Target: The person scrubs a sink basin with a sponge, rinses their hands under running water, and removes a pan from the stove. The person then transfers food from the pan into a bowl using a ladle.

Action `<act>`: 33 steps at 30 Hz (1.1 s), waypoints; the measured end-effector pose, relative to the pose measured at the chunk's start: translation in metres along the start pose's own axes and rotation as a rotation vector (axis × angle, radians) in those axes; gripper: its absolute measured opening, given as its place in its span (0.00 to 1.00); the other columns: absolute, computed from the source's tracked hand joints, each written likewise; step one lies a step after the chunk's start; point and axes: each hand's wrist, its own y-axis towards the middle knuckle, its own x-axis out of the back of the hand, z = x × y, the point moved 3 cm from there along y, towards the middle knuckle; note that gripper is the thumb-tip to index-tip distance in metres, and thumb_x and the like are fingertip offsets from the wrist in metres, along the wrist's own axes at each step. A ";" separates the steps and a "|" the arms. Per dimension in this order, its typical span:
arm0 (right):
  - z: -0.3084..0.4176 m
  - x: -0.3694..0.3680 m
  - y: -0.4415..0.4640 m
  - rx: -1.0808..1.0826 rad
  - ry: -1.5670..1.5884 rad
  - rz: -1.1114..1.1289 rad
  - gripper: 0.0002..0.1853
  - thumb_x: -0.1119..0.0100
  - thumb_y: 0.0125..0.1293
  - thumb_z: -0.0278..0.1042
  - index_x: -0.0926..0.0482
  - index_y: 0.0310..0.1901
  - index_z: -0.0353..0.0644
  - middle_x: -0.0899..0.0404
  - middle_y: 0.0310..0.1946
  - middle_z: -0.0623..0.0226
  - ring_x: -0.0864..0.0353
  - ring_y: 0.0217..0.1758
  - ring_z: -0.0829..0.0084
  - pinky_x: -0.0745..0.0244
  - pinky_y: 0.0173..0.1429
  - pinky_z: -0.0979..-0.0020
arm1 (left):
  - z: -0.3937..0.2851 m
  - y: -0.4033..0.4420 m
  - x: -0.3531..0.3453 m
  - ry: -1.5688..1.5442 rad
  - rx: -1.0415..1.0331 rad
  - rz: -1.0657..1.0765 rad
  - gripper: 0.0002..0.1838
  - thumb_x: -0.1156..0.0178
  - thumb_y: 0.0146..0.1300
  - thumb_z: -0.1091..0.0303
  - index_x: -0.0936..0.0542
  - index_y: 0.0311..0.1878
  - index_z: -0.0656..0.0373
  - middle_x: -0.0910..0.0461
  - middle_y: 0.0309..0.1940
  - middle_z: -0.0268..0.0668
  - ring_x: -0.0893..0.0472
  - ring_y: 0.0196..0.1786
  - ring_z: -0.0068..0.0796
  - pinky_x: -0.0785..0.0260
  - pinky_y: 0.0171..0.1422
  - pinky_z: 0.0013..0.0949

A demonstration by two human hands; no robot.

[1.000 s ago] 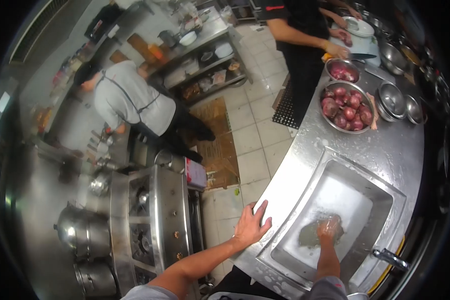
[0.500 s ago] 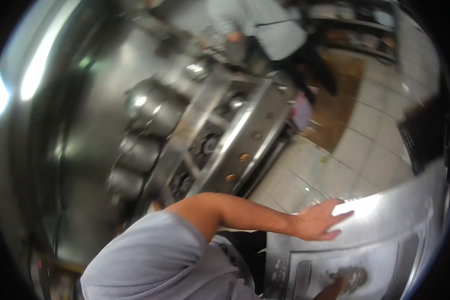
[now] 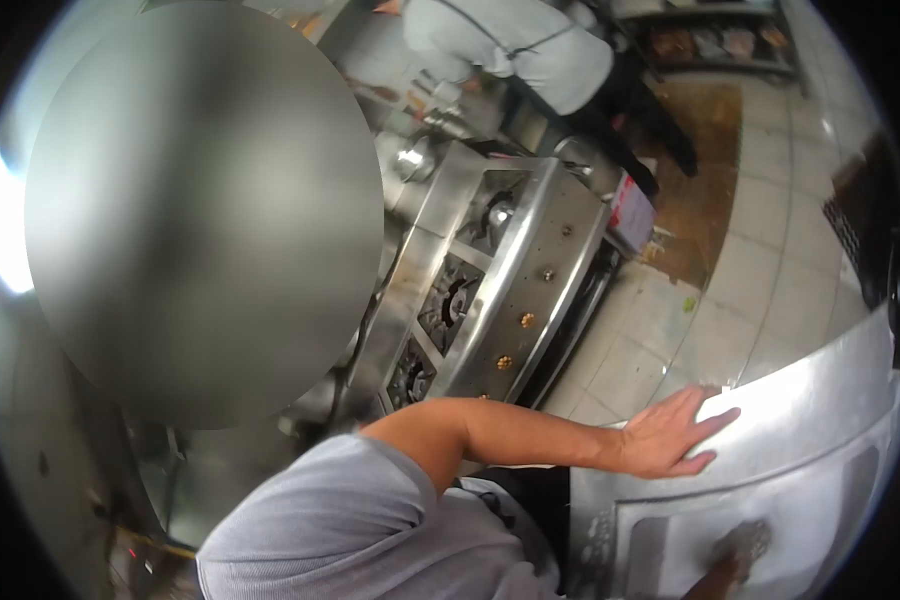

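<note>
L hand [image 3: 675,437] rests on near edge of tabletop [image 3: 810,400], w/ fingers spread & nothing held; grip is wide open, palm down, prob. to brace the body while the other arm reaches down; R hand [image 3: 736,562] is in the sink [image 3: 648,550], in the pale water [image 3: 690,530], next to a darker patch, low at the right of view; can't tell how far its grip is open or if it has hold of anything, as it's blurred & cut off close to the frame edge; sink is sunk into tabletop, so the arm can drop straight in from the near side; beyond, to the left, stove [image 3: 560,260] w/ burners facing up; box [image 3: 632,215] by its far end; co-worker [image 3: 560,60] in a pale top stands farther off, nr. brown floor mat [image 3: 705,190].
</note>
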 end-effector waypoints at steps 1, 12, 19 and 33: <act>-0.003 0.002 -0.007 -0.005 -0.001 0.018 0.27 0.47 0.70 0.50 0.26 0.64 0.44 0.26 0.65 0.58 0.29 0.70 0.64 0.42 0.76 0.53 | -0.002 0.002 0.003 -0.062 0.043 0.048 0.36 0.41 0.65 0.58 0.38 0.74 0.57 0.36 0.61 0.60 0.30 0.57 0.54 0.29 0.59 0.45; 0.022 0.065 -0.070 0.025 0.157 -0.029 0.24 0.47 0.69 0.47 0.24 0.60 0.41 0.22 0.60 0.55 0.25 0.65 0.64 0.36 0.72 0.55 | -0.003 0.002 0.008 -0.055 0.022 0.061 0.36 0.39 0.64 0.58 0.36 0.73 0.57 0.34 0.60 0.57 0.31 0.59 0.53 0.30 0.61 0.45; 0.027 -0.034 -0.001 0.043 -0.143 -0.546 0.15 0.45 0.66 0.38 0.19 0.49 0.39 0.18 0.51 0.53 0.19 0.55 0.59 0.30 0.64 0.55 | -0.003 0.000 0.010 -0.075 -0.004 -0.052 0.34 0.40 0.65 0.57 0.34 0.73 0.55 0.32 0.58 0.56 0.29 0.57 0.53 0.29 0.60 0.45; 0.059 -0.065 -0.016 0.001 0.270 -0.315 0.15 0.50 0.70 0.36 0.21 0.53 0.41 0.19 0.51 0.55 0.21 0.56 0.57 0.31 0.67 0.57 | -0.012 0.008 -0.009 -0.013 0.090 0.050 0.35 0.38 0.63 0.56 0.32 0.72 0.56 0.35 0.60 0.60 0.29 0.59 0.58 0.32 0.63 0.49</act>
